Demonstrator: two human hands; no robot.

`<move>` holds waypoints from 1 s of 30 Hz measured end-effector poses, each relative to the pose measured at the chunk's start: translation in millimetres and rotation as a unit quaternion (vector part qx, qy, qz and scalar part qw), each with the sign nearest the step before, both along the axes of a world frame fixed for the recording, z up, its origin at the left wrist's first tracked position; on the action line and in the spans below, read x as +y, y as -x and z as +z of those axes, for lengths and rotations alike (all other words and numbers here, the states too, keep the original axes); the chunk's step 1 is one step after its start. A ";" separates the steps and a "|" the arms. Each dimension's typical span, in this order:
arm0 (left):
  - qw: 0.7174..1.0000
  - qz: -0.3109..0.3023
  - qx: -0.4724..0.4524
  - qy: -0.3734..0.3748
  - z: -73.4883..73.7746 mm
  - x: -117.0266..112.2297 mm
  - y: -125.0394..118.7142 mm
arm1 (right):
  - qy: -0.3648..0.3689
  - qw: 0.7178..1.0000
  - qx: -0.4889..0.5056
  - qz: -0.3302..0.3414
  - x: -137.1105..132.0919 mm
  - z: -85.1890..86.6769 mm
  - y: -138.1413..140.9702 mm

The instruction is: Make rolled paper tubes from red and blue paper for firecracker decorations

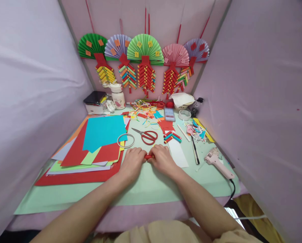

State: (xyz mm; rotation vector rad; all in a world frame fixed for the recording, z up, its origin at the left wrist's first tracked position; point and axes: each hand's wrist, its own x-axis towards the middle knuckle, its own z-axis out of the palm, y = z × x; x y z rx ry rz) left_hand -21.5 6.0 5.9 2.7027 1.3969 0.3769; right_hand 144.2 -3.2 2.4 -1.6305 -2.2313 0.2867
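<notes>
My left hand (132, 161) and my right hand (162, 158) meet at the middle of the table, fingers curled down. Between them they pinch a small red paper roll (149, 156), which lies on the pale green mat (151, 189). Only a short piece of the roll shows between the knuckles. Just beyond my hands lie red-handled scissors (146, 135) and a ring of clear tape (125, 140). A little heap of finished red, green and blue paper rolls (171, 137) sits to the right of the scissors, above a white paper strip (178, 152).
A stack of coloured paper sheets (95, 145) covers the left of the mat. A pink glue gun (218, 162) with its cable lies at the right, a black pen (194, 148) beside it. Paper scraps, a tape roll, a bottle and boxes line the back; paper fans (145, 50) hang on the wall.
</notes>
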 end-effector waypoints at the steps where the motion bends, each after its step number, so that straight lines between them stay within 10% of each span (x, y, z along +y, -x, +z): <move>1: 1.000 0.001 0.005 0.005 0.0 0.2 0.0 | 0.009 1.000 0.009 -0.002 0.2 0.1 -0.3; 30: 0.999 0.022 0.038 0.023 2.6 -6.0 -3.2 | 0.061 0.998 0.001 -0.013 -4.4 3.4 -2.1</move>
